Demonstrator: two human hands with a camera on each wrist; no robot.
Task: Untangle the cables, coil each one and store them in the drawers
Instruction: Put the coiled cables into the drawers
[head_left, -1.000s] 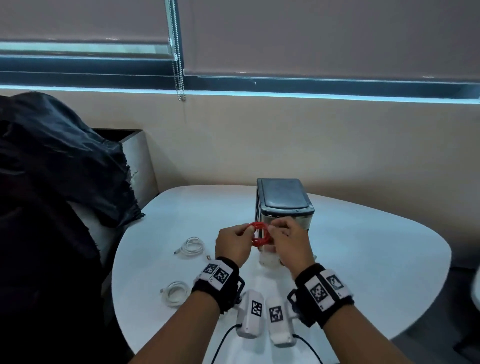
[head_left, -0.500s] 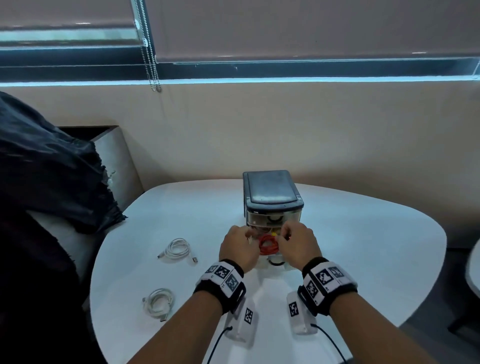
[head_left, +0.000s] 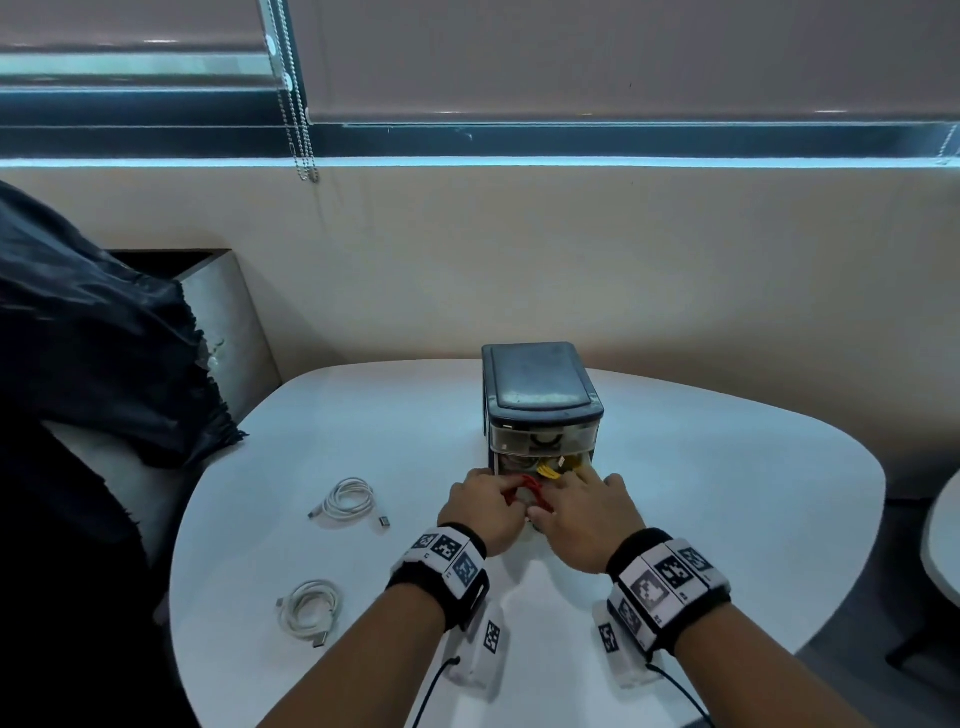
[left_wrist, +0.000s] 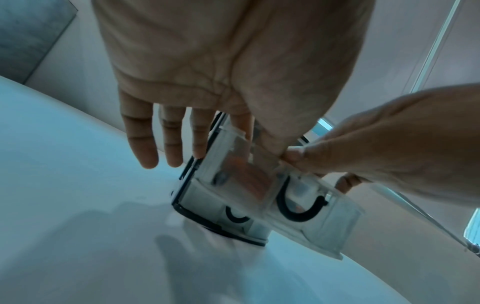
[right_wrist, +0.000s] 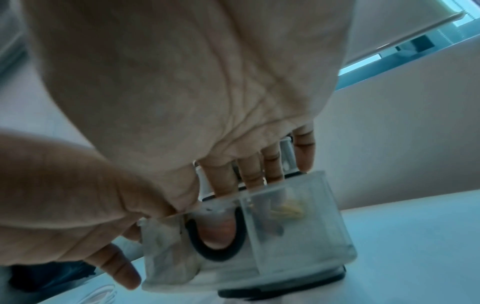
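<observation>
At the drawer unit (head_left: 543, 410), both hands tuck the red cable (head_left: 524, 488) into the open middle drawer (left_wrist: 306, 203): left hand (head_left: 480, 512) pinching it, right hand (head_left: 584, 514) spread, pressing. Two white coils wait at nine o'clock; closing the drawer likely follows.

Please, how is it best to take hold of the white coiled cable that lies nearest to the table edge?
Probably from above, pinching across the bundled loops of the white coiled cable, not its loose plug end. It lies flat on the table, apart from the other white coil.

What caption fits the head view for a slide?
Both hands, left hand and right hand, place a red cable into the open drawer.
</observation>
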